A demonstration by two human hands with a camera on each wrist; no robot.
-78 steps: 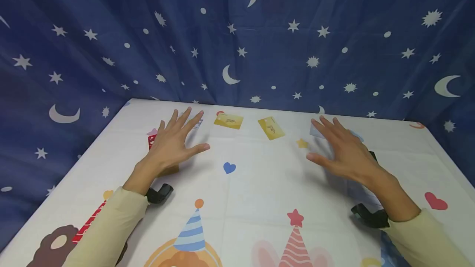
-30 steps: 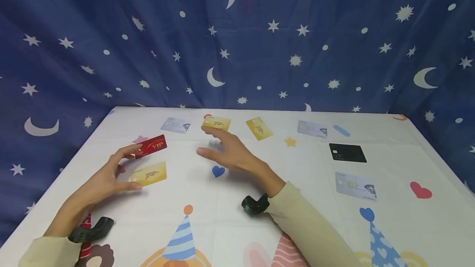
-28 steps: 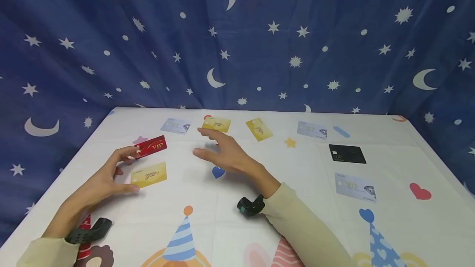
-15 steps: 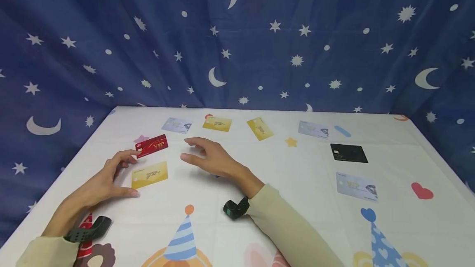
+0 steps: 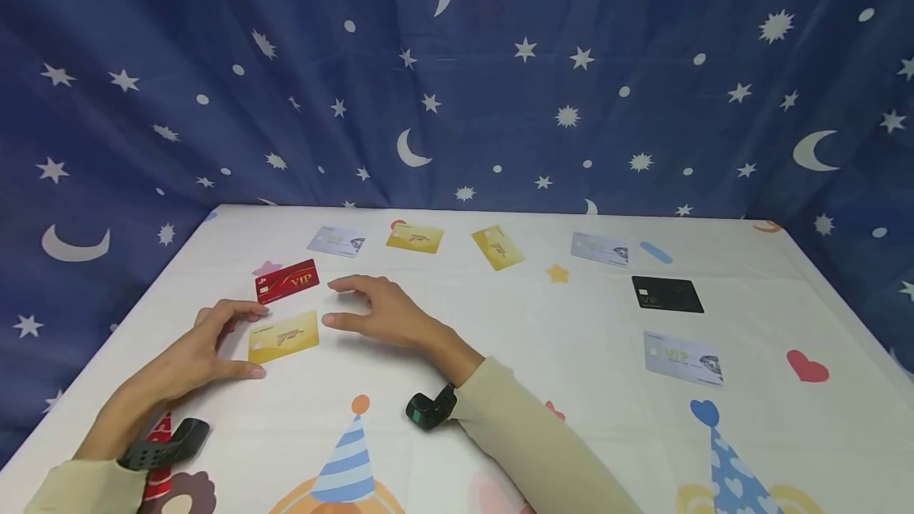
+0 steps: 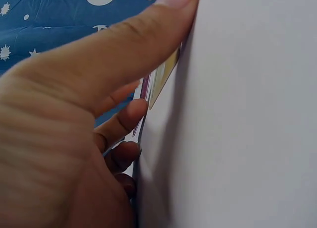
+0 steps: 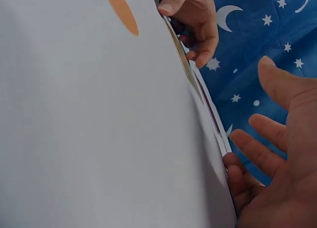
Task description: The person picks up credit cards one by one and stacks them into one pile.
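Observation:
A gold card [image 5: 283,337] lies flat at the left of the table, a red VIP card [image 5: 287,281] just behind it. My left hand [image 5: 196,351] is at the gold card's left end, thumb and index finger spread to either side of it. In the left wrist view, the gold card [image 6: 166,79] shows as a thin sliver beyond the thumb. My right hand [image 5: 382,312] hovers by the card's right end, thumb and index finger apart. The right wrist view puts the gold card [image 7: 182,57] between both hands. Neither hand holds anything.
Along the back lie a silver card [image 5: 336,241], two gold cards, one being a tilted gold card [image 5: 497,247], and another silver card [image 5: 600,249]. A black card [image 5: 667,294] and a silver VIP card [image 5: 683,358] lie at the right. Behind the table [image 5: 428,450] hangs a blue curtain [image 5: 457,62].
Both hands, earlier raised and apart over the table, are now lower at the left. My right hand has moved left to the gold card; my left has drawn back slightly from the red card.

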